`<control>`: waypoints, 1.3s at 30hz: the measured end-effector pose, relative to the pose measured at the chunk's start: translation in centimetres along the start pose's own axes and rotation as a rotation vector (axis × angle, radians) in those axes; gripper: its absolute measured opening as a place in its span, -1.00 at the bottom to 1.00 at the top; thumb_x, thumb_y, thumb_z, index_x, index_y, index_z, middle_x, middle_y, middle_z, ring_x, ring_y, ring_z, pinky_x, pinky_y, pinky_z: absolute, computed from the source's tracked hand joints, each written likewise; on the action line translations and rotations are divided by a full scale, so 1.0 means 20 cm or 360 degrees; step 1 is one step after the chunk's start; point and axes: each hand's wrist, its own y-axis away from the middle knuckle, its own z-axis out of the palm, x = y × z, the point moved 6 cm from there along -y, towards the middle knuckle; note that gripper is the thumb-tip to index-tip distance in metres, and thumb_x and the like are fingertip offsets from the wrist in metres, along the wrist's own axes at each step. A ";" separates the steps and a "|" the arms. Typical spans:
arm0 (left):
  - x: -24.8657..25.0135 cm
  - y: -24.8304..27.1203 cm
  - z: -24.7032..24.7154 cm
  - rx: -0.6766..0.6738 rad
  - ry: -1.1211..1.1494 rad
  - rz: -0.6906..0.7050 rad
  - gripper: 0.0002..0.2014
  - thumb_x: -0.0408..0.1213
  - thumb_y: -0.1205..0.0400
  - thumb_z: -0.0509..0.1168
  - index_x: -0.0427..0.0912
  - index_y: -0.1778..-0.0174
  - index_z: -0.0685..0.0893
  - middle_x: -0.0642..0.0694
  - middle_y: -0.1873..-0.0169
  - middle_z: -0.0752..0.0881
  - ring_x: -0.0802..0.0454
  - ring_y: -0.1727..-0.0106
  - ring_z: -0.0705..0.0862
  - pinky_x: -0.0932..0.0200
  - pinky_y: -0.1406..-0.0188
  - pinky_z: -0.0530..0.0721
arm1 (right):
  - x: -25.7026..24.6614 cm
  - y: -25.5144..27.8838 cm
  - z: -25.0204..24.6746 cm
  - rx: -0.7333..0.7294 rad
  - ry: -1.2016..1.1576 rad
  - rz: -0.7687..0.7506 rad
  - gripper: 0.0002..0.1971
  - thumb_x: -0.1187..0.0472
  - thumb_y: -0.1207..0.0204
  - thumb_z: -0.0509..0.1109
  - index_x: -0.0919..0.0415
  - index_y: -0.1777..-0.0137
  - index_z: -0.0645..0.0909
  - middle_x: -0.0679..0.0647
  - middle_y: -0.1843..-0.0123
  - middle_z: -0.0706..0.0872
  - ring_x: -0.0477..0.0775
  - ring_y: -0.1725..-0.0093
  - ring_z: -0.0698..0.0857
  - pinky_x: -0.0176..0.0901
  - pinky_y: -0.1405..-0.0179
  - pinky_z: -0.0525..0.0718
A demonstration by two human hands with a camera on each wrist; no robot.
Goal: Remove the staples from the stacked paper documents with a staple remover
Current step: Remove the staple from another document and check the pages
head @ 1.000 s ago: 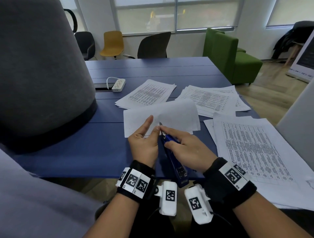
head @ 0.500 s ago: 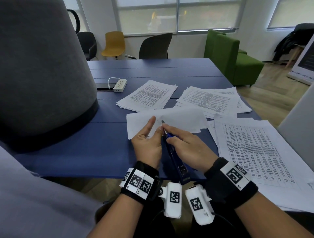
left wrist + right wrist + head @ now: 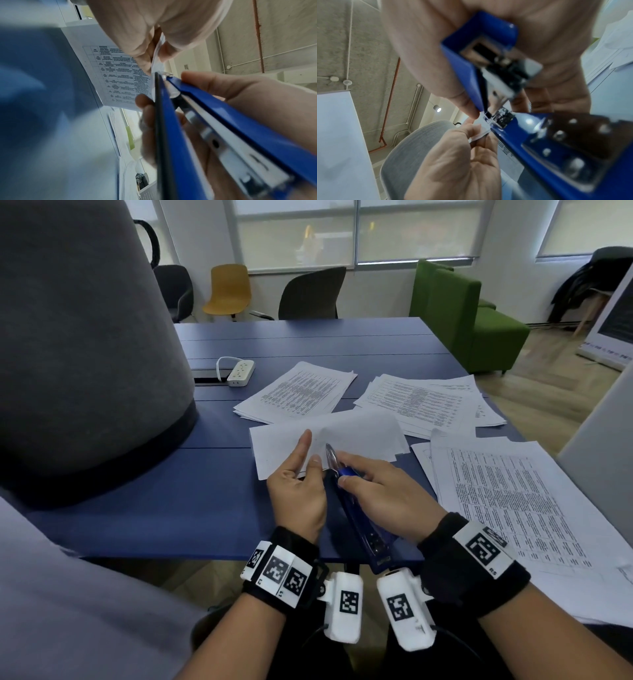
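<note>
A stapled white document (image 3: 346, 436) is lifted a little over the blue table (image 3: 191, 501), blank back side up. My left hand (image 3: 301, 470) pinches its near corner (image 3: 157, 59) between thumb and fingers. My right hand (image 3: 373, 491) grips a long blue stapler-style staple remover (image 3: 356, 515), its metal tip (image 3: 330, 455) at the pinched corner. In the left wrist view the tip (image 3: 163, 75) touches the paper edge just below my left fingers. The right wrist view shows the blue tool (image 3: 481, 65) in my palm and the paper corner (image 3: 481, 129) held by the left hand (image 3: 457, 155).
Three other stacks of printed sheets lie on the table: one at the back middle (image 3: 298, 392), one at the back right (image 3: 428, 402), a large one at the near right (image 3: 513, 508). A white power strip (image 3: 241, 373) sits at the back left. A big grey padded shape (image 3: 78, 337) fills the left.
The paper has sunk and flattened a little. Both hands stay together at its near corner, with the tool's tip still there.
</note>
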 end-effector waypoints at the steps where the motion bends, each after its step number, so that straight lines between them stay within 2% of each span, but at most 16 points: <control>1: 0.00 0.00 0.00 -0.0011 0.0018 0.0006 -0.54 -0.53 -0.71 0.32 0.22 -0.23 0.76 -0.13 -0.29 0.80 -0.36 -0.34 0.74 -0.36 -0.47 0.61 | 0.00 -0.01 0.00 -0.0004 -0.0041 0.0001 -0.74 0.22 -0.68 0.26 0.21 -0.32 0.60 0.18 -0.20 0.76 0.16 -0.19 0.69 0.12 -0.39 0.58; 4: 0.00 0.01 0.00 -0.0042 0.0049 0.0026 -0.59 -0.35 -0.64 0.37 0.33 -0.16 0.83 -0.21 -0.32 0.78 -0.31 -0.38 0.72 -0.36 -0.51 0.58 | -0.01 -0.02 0.00 -0.0043 -0.0176 0.0014 -0.74 0.27 -0.69 0.25 0.21 -0.29 0.65 0.21 -0.26 0.74 0.23 -0.31 0.65 0.14 -0.47 0.52; 6: 0.01 0.01 0.00 -0.0043 0.0044 0.0039 -0.59 -0.33 -0.63 0.36 0.37 -0.15 0.82 -0.21 -0.32 0.78 -0.32 -0.39 0.71 -0.36 -0.52 0.57 | 0.00 -0.02 0.00 -0.0067 -0.0293 0.0045 -0.72 0.30 -0.70 0.25 0.04 -0.16 0.78 0.02 -0.20 0.82 0.03 -0.26 0.73 -0.03 -0.43 0.58; 8: 0.02 0.01 0.01 -0.0043 0.0036 0.0048 -0.56 -0.45 -0.70 0.35 0.29 -0.19 0.80 -0.20 -0.33 0.77 -0.31 -0.40 0.71 -0.37 -0.51 0.57 | 0.00 -0.02 0.01 -0.0086 -0.0408 0.0085 -0.59 0.32 -0.71 0.26 -0.20 0.08 0.81 -0.27 -0.06 0.84 -0.29 -0.15 0.75 -0.31 -0.29 0.59; 10: 0.02 0.01 0.02 -0.0045 0.0046 0.0045 -0.54 -0.49 -0.72 0.33 0.28 -0.20 0.78 -0.19 -0.32 0.78 -0.30 -0.40 0.71 -0.36 -0.50 0.58 | 0.01 -0.02 0.01 -0.0087 -0.0451 0.0110 -0.58 0.32 -0.71 0.25 -0.22 0.13 0.79 -0.35 0.00 0.83 -0.35 -0.10 0.74 -0.43 -0.21 0.56; 13: 0.01 0.01 0.02 -0.0038 0.0085 0.0024 -0.59 -0.32 -0.64 0.38 0.39 -0.15 0.82 -0.27 -0.33 0.76 -0.40 -0.42 0.67 -0.42 -0.49 0.58 | 0.00 -0.02 0.00 -0.0055 -0.0504 0.0130 -0.62 0.32 -0.71 0.23 -0.13 0.09 0.79 -0.29 0.00 0.84 -0.33 -0.08 0.75 -0.47 -0.21 0.59; 16: -0.01 0.01 0.02 -0.0013 0.0145 -0.0056 -0.60 -0.22 -0.56 0.38 0.41 -0.17 0.81 -0.35 -0.34 0.74 -0.47 -0.43 0.65 -0.46 -0.48 0.57 | 0.00 -0.02 0.02 -0.0038 -0.0531 0.0094 -0.69 0.32 -0.72 0.20 0.12 -0.17 0.79 0.02 -0.19 0.83 -0.01 -0.27 0.74 -0.14 -0.40 0.59; 18: -0.02 0.02 0.03 -0.0023 0.0198 -0.0110 -0.60 -0.24 -0.55 0.39 0.36 -0.17 0.83 -0.40 -0.33 0.74 -0.48 -0.42 0.64 -0.47 -0.47 0.56 | 0.00 -0.02 0.03 -0.0012 -0.0551 0.0084 -0.71 0.32 -0.72 0.19 0.21 -0.21 0.75 0.12 -0.22 0.80 0.07 -0.29 0.71 -0.13 -0.40 0.58; 20: -0.04 0.02 0.04 -0.0041 0.0244 -0.0153 -0.61 -0.23 -0.53 0.41 0.30 -0.21 0.83 -0.46 -0.35 0.70 -0.51 -0.45 0.61 -0.50 -0.49 0.54 | 0.01 -0.03 0.02 0.0007 -0.0591 0.0108 -0.69 0.32 -0.74 0.19 0.09 -0.09 0.79 -0.02 -0.15 0.83 -0.12 -0.22 0.73 -0.35 -0.25 0.62; 22: -0.06 0.02 0.03 -0.0061 0.0282 -0.0181 -0.59 -0.19 -0.51 0.45 0.25 -0.27 0.81 -0.50 -0.39 0.66 -0.54 -0.49 0.56 -0.51 -0.51 0.51 | 0.00 -0.04 0.00 0.0010 -0.0577 0.0129 -0.64 0.30 -0.73 0.22 -0.13 0.04 0.78 -0.38 0.01 0.82 -0.46 -0.09 0.71 -0.60 -0.07 0.58; 25: -0.06 0.00 0.02 -0.0055 0.0313 -0.0198 -0.62 -0.33 -0.60 0.39 0.22 -0.21 0.84 -0.47 -0.39 0.67 -0.54 -0.47 0.58 -0.52 -0.49 0.52 | 0.00 -0.05 -0.01 -0.0016 -0.0521 0.0143 -0.60 0.31 -0.71 0.26 -0.24 0.14 0.72 -0.56 0.16 0.75 -0.62 0.02 0.66 -0.61 -0.08 0.49; 30: -0.06 -0.01 0.04 -0.0086 0.0272 -0.0183 -0.59 -0.30 -0.56 0.37 0.28 -0.21 0.83 -0.47 -0.37 0.68 -0.53 -0.46 0.59 -0.50 -0.51 0.51 | -0.01 -0.04 0.00 0.0038 -0.0499 0.0142 -0.70 0.32 -0.70 0.26 -0.04 -0.03 0.79 -0.26 -0.05 0.84 -0.29 -0.15 0.73 -0.22 -0.43 0.56; 32: -0.04 0.00 0.04 -0.0088 0.0189 -0.0132 -0.60 -0.28 -0.57 0.36 0.33 -0.18 0.83 -0.41 -0.36 0.71 -0.46 -0.46 0.62 -0.44 -0.53 0.52 | -0.02 -0.04 -0.01 0.0093 -0.0366 0.0094 -0.72 0.26 -0.68 0.28 0.01 -0.26 0.73 -0.05 -0.13 0.82 -0.04 -0.17 0.74 -0.01 -0.42 0.59; 34: -0.03 0.00 0.04 -0.0122 0.0034 -0.0045 -0.59 -0.29 -0.62 0.34 0.37 -0.17 0.82 -0.30 -0.32 0.76 -0.35 -0.42 0.68 -0.38 -0.55 0.53 | -0.01 -0.03 -0.01 0.0118 -0.0193 0.0069 -0.62 0.15 -0.64 0.30 -0.07 -0.44 0.62 -0.03 -0.12 0.82 0.05 -0.10 0.77 0.14 -0.32 0.66; 36: -0.01 0.00 0.04 -0.0159 -0.0126 0.0031 -0.56 -0.37 -0.69 0.30 0.33 -0.26 0.73 -0.15 -0.28 0.80 -0.14 -0.31 0.75 -0.31 -0.54 0.56 | -0.02 -0.04 -0.02 0.0149 -0.0046 0.0022 -0.56 0.13 -0.60 0.31 -0.07 -0.49 0.55 -0.01 -0.16 0.79 0.08 -0.12 0.73 0.13 -0.31 0.66; 39: 0.02 0.00 0.06 -0.0228 -0.0290 0.0082 -0.50 -0.43 -0.75 0.25 0.25 -0.47 0.56 0.10 0.00 0.87 0.12 0.05 0.72 -0.04 -0.38 0.65 | -0.05 -0.03 -0.02 0.0193 0.0347 -0.0060 -0.39 0.10 -0.60 0.27 -0.12 -0.67 0.33 0.07 -0.24 0.68 0.15 -0.26 0.62 0.03 -0.35 0.56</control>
